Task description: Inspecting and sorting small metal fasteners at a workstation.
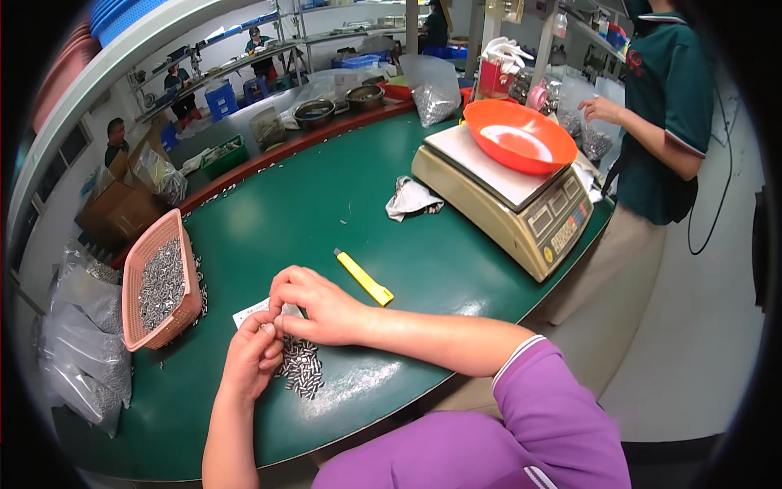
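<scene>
Both hands meet over a small clear bag of screws point(300, 367) lying on the green table point(326, 212): the left hand point(254, 354) and right hand point(314, 306) pinch its top edge together (fingers closed on the plastic). Just right of the bag lies a yellow utility knife point(363, 278); left of it, a pink basket point(159, 281) of screws.

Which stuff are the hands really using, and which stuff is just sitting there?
In use:
left hand
right hand
small clear bag of screws
white paper slip

Just sitting:
pink basket of screws
yellow utility knife
weighing scale
orange bowl
crumpled bag
</scene>
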Tool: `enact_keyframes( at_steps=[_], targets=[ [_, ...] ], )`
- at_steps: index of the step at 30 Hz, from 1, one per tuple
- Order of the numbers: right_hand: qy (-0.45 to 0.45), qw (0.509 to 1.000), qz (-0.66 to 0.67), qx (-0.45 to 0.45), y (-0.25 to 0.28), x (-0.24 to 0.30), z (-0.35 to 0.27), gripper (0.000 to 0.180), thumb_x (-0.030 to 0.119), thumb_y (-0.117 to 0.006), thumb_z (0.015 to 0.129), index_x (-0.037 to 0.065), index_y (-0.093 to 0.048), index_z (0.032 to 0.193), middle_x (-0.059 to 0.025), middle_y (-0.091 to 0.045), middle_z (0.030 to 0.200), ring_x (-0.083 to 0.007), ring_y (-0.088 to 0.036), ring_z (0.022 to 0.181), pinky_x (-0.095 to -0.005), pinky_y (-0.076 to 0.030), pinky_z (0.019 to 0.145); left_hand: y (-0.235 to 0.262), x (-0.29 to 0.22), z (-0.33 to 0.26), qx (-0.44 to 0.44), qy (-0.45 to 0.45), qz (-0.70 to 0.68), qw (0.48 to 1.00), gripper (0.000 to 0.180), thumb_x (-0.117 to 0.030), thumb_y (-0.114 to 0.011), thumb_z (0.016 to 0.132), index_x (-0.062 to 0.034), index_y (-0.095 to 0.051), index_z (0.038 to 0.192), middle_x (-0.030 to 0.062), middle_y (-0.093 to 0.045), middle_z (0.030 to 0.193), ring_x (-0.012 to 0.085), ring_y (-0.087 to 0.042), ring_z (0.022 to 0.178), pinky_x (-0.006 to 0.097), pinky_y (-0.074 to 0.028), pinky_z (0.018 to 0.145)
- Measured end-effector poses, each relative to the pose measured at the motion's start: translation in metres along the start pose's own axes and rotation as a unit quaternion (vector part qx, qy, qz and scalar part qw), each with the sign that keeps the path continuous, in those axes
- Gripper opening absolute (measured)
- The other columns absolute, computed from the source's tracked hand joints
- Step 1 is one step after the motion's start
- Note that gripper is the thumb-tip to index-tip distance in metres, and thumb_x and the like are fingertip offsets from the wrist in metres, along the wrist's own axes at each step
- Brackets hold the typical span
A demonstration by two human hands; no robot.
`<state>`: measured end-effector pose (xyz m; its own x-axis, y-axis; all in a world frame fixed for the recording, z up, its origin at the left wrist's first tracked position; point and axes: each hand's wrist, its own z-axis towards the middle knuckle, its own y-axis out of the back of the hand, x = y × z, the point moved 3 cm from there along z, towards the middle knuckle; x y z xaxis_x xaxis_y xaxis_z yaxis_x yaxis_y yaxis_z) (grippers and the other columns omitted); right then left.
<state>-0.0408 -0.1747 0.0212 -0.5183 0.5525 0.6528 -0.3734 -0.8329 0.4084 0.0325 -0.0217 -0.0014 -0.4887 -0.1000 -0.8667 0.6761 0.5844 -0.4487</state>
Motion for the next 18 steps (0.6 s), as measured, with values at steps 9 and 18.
enact_keyframes(
  at_steps=[9, 18],
  targets=[
    [-0.100, 0.981, 0.156, 0.054, -0.0072, -0.0035, -0.0032, 0.010, 0.011, -0.060, 0.082, 0.007, -0.060, 0.092, -0.0065, -0.053, 0.103, -0.0198, -0.051, 0.102, -0.0328, -0.041, 0.091, -0.0059, 0.0025, -0.0020, 0.048, 0.020, -0.008, 0.999, 0.018, -0.012, -0.056, 0.092, -0.0062, -0.051, 0.108, 0.0021, -0.053, 0.081, 0.0036, -0.038, 0.052, 0.015, -0.028, 0.041],
    [-0.092, 0.987, 0.117, 0.058, -0.0054, -0.0063, -0.0040, 0.010, 0.011, -0.060, 0.082, 0.007, -0.059, 0.091, -0.0058, -0.054, 0.102, -0.0193, -0.052, 0.102, -0.0316, -0.042, 0.090, -0.0051, 0.0023, -0.0008, 0.050, 0.003, 0.038, 0.998, 0.013, -0.017, -0.052, 0.094, -0.0066, -0.051, 0.103, 0.0029, -0.053, 0.081, 0.0045, -0.038, 0.051, 0.016, -0.028, 0.041]
  ],
)
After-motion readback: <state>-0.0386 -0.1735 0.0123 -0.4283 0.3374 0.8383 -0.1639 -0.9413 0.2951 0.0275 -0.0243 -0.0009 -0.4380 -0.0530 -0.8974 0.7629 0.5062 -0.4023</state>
